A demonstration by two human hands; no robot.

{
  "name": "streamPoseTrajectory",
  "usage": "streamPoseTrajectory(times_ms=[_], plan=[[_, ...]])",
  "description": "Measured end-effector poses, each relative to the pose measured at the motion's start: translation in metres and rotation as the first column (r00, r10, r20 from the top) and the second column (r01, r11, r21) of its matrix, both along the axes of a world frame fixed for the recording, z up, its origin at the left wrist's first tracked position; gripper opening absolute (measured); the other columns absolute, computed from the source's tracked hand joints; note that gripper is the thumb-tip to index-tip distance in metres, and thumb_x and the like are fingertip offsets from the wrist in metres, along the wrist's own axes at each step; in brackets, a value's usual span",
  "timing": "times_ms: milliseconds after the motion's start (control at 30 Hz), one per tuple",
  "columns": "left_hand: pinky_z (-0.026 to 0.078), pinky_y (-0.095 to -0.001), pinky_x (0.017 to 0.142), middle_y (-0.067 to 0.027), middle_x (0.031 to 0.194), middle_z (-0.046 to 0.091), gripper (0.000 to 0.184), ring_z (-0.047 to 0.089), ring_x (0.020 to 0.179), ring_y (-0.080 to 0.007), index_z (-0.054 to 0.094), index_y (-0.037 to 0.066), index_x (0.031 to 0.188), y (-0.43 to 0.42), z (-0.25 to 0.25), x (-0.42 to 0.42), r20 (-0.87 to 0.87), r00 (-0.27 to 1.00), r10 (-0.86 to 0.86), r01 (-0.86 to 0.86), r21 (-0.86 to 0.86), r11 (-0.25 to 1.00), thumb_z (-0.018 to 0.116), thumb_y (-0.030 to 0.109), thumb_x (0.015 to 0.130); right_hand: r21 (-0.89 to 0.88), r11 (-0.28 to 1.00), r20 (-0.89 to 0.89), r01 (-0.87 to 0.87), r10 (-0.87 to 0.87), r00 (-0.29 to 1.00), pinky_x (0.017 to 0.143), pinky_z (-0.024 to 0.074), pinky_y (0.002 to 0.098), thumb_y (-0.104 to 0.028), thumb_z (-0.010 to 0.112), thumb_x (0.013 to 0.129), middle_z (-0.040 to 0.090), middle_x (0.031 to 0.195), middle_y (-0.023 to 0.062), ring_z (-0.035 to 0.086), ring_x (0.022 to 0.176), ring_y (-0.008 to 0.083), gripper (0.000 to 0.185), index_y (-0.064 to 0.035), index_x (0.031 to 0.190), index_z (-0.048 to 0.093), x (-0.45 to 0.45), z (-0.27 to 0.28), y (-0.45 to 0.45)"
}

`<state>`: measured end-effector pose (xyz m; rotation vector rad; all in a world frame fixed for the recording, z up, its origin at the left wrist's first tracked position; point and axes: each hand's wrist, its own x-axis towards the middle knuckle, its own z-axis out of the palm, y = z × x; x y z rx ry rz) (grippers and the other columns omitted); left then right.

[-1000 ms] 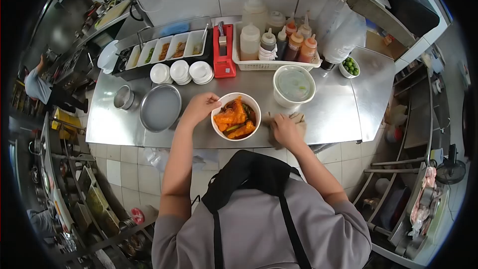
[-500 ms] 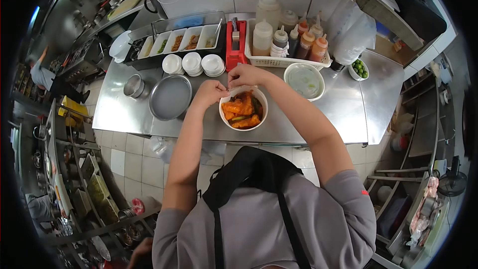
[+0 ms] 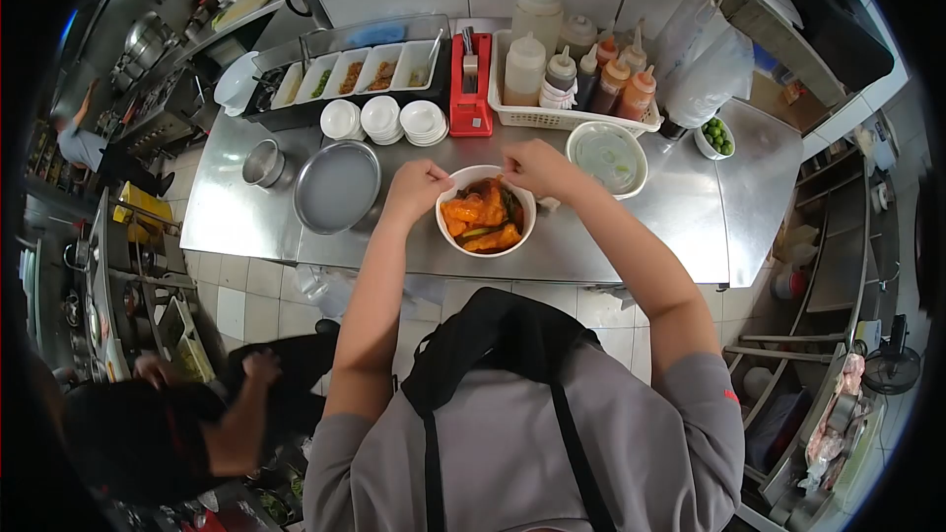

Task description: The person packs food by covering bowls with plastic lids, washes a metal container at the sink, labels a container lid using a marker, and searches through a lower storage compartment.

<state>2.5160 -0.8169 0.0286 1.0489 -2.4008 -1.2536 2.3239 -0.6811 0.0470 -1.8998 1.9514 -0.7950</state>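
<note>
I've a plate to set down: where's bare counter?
Bare steel counter lies right of the round tub, and left of the gray tray, nearer than the small pot. Crowded: the back, from food bins to bottle basket.

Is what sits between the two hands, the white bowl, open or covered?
Open: no lid lies across the white bowl, and the orange food inside shows directly.

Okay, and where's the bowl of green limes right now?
In the head view, the bowl of limes is on the steel counter toward the right, just below the clear plastic bags and right of the sauce bottle basket.
</note>
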Motion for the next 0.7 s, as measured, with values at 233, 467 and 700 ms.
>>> streamPoseTrajectory(times_ms=[233,467,700], plan=[[0.046,-0.0327,0.061,-0.0126,0.071,0.061,0.019,0.059,0.065,-0.0226,0.061,-0.002,0.078,0.031,0.021,0.011,0.083,0.996,-0.045,0.041,0.038,0.998,0.063,0.017,0.075,-0.033,0.996,0.036,0.081,-0.08,0.996,0.061,0.0445,0.0407,-0.007,0.056,0.068,0.058,0.066,0.0147,0.057,0.067,0.0334,0.005,-0.0027,0.07,0.054,0.011,0.0,0.026],[0.044,-0.0393,0.071,-0.0148,0.084,0.06,0.016,0.056,0.081,-0.0319,0.065,0.005,0.082,0.013,0.022,-0.045,0.224,0.928,-0.298,0.364,-0.369,0.855,0.057,0.019,0.079,-0.072,0.997,0.089,-0.042,0.048,0.995,0.059,0.045,0.038,-0.006,0.059,0.065,0.059,0.067,0.0146,0.057,0.065,0.0321,0.008,-0.0018,0.07,0.055,0.001,-0.008,-0.009],[0.044,-0.0392,0.071,-0.014,0.082,0.06,0.015,0.057,0.081,-0.0319,0.065,0.004,0.08,0.012,0.013,-0.025,0.078,0.992,-0.098,0.123,-0.434,0.893,0.057,0.017,0.078,0.055,0.982,0.198,0.182,-0.19,0.962,0.057,0.0448,0.0333,-0.011,0.065,0.064,0.06,0.067,0.0136,0.057,0.061,0.026,0.014,-0.0004,0.069,0.056,-0.006,-0.005,0.021]])
